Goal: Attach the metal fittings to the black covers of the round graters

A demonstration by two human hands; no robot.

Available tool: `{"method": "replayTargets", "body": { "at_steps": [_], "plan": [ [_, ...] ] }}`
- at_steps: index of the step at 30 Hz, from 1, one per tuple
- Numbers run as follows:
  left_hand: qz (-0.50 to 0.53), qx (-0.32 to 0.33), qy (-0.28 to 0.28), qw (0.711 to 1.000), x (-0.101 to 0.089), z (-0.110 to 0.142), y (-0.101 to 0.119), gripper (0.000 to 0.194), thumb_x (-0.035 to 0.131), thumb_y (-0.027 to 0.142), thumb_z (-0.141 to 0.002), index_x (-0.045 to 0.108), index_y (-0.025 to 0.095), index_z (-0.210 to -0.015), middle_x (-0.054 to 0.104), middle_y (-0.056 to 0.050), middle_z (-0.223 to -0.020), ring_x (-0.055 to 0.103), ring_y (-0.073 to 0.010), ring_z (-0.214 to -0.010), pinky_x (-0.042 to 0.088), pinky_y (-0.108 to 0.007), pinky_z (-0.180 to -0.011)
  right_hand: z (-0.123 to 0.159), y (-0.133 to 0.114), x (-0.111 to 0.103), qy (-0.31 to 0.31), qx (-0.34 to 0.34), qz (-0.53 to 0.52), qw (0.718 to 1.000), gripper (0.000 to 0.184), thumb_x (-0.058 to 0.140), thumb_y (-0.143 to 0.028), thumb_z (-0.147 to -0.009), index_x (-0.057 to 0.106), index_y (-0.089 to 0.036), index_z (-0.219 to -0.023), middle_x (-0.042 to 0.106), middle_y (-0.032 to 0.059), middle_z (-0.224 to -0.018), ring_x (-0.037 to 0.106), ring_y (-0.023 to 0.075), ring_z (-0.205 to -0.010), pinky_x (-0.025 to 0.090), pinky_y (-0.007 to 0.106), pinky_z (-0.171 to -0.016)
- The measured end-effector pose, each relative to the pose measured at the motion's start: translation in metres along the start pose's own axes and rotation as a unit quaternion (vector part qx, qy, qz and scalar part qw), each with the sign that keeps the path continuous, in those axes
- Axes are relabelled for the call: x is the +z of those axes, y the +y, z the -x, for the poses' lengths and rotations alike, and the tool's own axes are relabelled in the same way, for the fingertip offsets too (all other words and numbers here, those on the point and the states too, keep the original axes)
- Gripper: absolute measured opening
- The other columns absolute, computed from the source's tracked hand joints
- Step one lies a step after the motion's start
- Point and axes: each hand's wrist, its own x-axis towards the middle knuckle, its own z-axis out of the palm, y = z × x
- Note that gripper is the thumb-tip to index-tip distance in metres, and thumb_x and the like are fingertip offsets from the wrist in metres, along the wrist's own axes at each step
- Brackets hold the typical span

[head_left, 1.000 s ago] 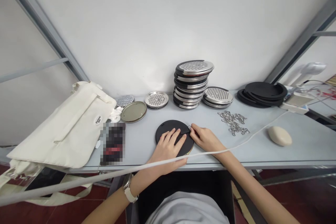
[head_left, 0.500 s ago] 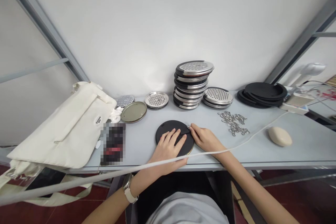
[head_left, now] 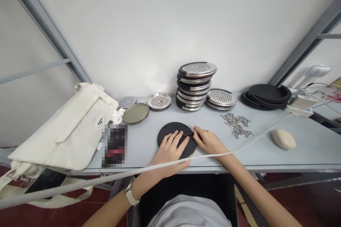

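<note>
A round black disc point(head_left: 167, 130) with a thin gold-coloured edge lies on the table near its front. My left hand point(head_left: 170, 149) is flat across it, fingers spread and pressing on its top. At the disc's right rim, my right hand point(head_left: 206, 138) pinches a small metal wire clip point(head_left: 192, 129); its thin loop shows at the fingertips, and the rest is hidden. To the right is a loose pile of similar metal clips point(head_left: 237, 126). Behind the disc rises a tall stack of round graters point(head_left: 194, 87) with black rims, beside a shorter stack of graters point(head_left: 221, 98).
Several black round holders point(head_left: 266, 95) are piled at the back right. Grater plates point(head_left: 159, 101) and an olive round lid point(head_left: 135, 113) sit at the back left, near a white bag point(head_left: 66, 127). A white cable point(head_left: 170, 163) crosses before my forearms. A beige mouse-shaped object point(head_left: 283, 139) lies right.
My right fingers shift slightly at the disc's rim, and the wire loop's visible part changes a little. My left hand and the disc stay in place.
</note>
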Motion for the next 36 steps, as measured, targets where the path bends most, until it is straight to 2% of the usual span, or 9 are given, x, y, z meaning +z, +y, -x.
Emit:
{"method": "replayTargets", "body": {
  "at_steps": [8,21,29,36],
  "plan": [
    [-0.002,0.0,0.0,1.0,0.0006,0.0004,-0.0001,0.059,0.05,0.044,-0.086,0.041,0.018,-0.137,0.04,-0.014,-0.142,0.036,-0.0312,-0.131,0.033,-0.046,-0.103,-0.0004,0.0007,0.0021,0.003,-0.001,-0.007,1.0,0.024,0.026,-0.027,-0.095,0.048,-0.02,-0.087,0.06,0.0021,-0.059,0.056,0.0173,-0.05,0.03,0.025,-0.051],
    [0.004,-0.003,-0.006,1.0,-0.0008,-0.0003,0.0006,0.059,0.049,0.045,-0.086,0.04,0.018,-0.138,0.039,-0.013,-0.143,0.035,-0.0311,-0.132,0.033,-0.046,-0.103,0.0001,-0.0001,0.0,0.003,0.007,-0.006,1.0,0.024,0.027,-0.028,-0.095,0.045,-0.021,-0.08,0.057,0.0014,-0.058,0.057,0.0175,-0.052,0.03,0.025,-0.052],
    [0.004,-0.002,0.004,1.0,0.0005,0.0001,-0.0003,0.06,0.051,0.044,-0.085,0.041,0.018,-0.137,0.04,-0.013,-0.142,0.035,-0.0311,-0.132,0.032,-0.046,-0.104,0.0001,-0.0024,0.0003,0.014,0.007,-0.055,0.998,0.019,0.028,-0.028,-0.094,0.042,-0.022,-0.081,0.053,-0.0004,-0.057,0.053,0.0167,-0.049,0.032,0.025,-0.052],
    [0.004,-0.004,-0.014,1.0,-0.0004,-0.0002,0.0001,0.059,0.049,0.045,-0.086,0.04,0.018,-0.138,0.039,-0.013,-0.143,0.034,-0.0315,-0.132,0.033,-0.047,-0.103,-0.0001,0.0012,0.0022,0.015,-0.001,-0.027,1.0,0.021,0.028,-0.027,-0.094,0.043,-0.022,-0.081,0.054,0.0002,-0.057,0.055,0.0177,-0.051,0.03,0.026,-0.052]
  ]
}}
